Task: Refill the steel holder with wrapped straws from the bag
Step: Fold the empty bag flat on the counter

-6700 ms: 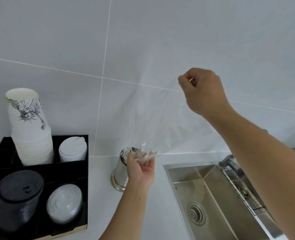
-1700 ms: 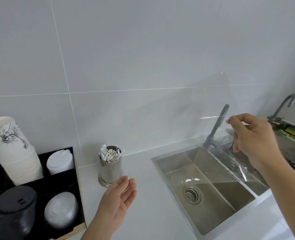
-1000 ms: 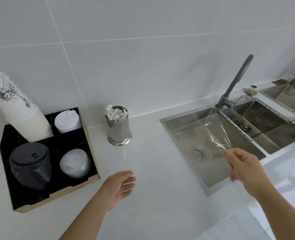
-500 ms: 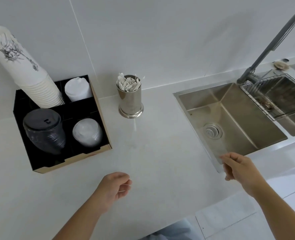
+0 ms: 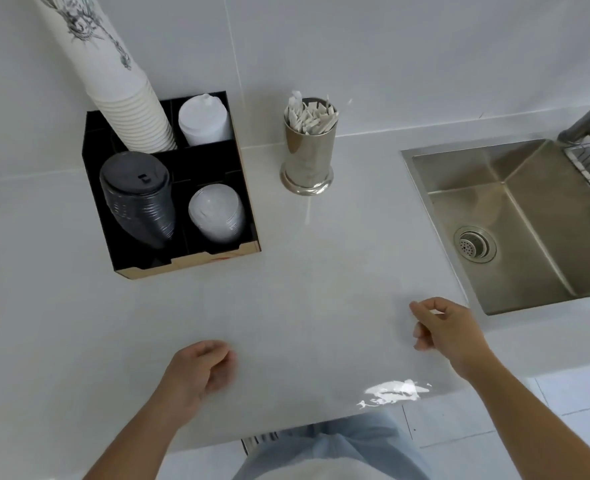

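The shiny round steel holder (image 5: pixel 308 151) stands upright on the pale grey countertop (image 5: pixel 286 289) by the tiled wall, packed with white paper-wrapped straws (image 5: pixel 310 114) whose tips poke up past its rim. Left of it sits a black four-compartment organiser box (image 5: pixel 169 188): the back left slot holds a tall leaning stack of white paper cups with a black ink drawing (image 5: pixel 120 81), the back right one a stack of white lids (image 5: pixel 202 121), the front left a stack of black lids (image 5: pixel 137 199), the front right a stack of clear lids (image 5: pixel 217 214). To the right is a stainless steel sink (image 5: pixel 515 223) with nothing in the basin but its round drain.

The clear plastic bag (image 5: pixel 390 393) is very hard to see — only a shiny patch near the counter's front edge gives it away. The right hand (image 5: pixel 442 329) has thumb and forefinger pinched together, apparently on the bag's film, though that's hard to confirm. The left hand (image 5: pixel 200 370) hovers over the counter with fingers loosely curled, holding nothing visible.
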Motion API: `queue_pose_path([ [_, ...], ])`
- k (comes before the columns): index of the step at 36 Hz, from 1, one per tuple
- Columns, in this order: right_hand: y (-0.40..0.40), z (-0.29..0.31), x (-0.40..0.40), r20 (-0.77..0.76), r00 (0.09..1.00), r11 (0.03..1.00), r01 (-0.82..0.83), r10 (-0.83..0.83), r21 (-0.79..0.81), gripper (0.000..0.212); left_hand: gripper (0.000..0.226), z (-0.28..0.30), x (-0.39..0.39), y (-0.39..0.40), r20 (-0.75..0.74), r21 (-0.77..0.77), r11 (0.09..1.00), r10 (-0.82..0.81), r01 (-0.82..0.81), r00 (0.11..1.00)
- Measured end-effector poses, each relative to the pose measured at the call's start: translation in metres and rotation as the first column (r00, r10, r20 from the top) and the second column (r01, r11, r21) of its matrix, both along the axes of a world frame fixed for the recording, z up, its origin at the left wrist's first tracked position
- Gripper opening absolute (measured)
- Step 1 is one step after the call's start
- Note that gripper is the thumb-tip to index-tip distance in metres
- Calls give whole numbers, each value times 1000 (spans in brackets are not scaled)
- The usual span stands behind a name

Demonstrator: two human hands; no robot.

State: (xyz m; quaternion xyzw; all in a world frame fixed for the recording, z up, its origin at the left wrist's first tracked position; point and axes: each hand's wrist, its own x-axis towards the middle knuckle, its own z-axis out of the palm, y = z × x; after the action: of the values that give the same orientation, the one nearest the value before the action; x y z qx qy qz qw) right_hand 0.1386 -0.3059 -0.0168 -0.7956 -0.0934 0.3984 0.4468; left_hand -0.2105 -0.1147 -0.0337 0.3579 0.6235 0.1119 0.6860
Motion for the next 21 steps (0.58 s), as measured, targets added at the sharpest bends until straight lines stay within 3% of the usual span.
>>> queue_pose_path([
  [2,5,-1,-10,-138,989,998,-47,53,46,10,12,0,-9,1,-4,-2,1000,30,-30,1000],
  [6,6,-6,-24,-308,921,972,-222,237,81,44,13,-1,-25,3,-17,-10,996,84,-84,996],
  [9,6,-7,-32,-352,902,969,-238,248,71,45,12,-3,-36,7,-29,-4,994,106,-106,994],
  [12,8,-12,-38,-316,919,971,-238,237,37,31,10,-4,-45,12,-61,11,992,127,-127,990],
  [15,13,-17,-47,-247,935,965,-262,254,2,2,9,-5,-55,17,-83,50,989,141,-137,987],
  [21,23,-24,-65,-101,968,972,-233,229,-30,21,8,-5,-76,28,-121,115,982,163,-149,979],
])
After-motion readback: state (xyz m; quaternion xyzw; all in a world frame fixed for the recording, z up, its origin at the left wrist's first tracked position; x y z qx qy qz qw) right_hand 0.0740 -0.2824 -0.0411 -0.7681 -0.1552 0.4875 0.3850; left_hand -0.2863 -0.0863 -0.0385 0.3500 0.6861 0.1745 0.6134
